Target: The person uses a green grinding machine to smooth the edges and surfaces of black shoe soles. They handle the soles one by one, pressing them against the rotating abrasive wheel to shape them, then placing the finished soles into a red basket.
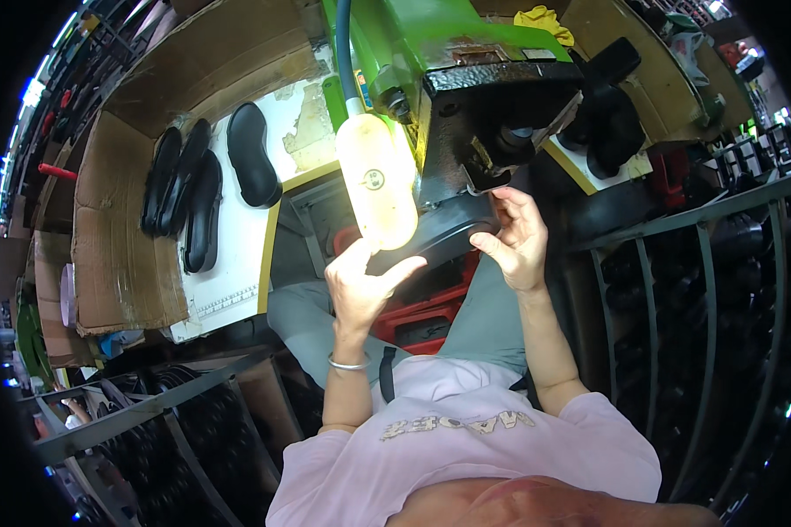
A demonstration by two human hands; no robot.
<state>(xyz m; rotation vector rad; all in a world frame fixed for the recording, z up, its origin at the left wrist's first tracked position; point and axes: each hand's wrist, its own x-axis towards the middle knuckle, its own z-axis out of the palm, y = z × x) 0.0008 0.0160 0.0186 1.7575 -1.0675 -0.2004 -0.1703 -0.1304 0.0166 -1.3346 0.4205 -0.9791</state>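
A black shoe sole is held between my two hands, under the dark head of a green machine. My left hand grips its left end, thumb stretched along the near side; the bright lamp hides part of those fingers and of the sole. At the other end, my right hand pinches the sole between thumb and fingers. The sole's far edge lies close against the machine's working part; whether they touch, I cannot tell.
On a white board at the left lie several black soles, with cardboard around them. More black pieces sit right of the machine. Metal racks stand at both sides. Red crates are below, between my legs.
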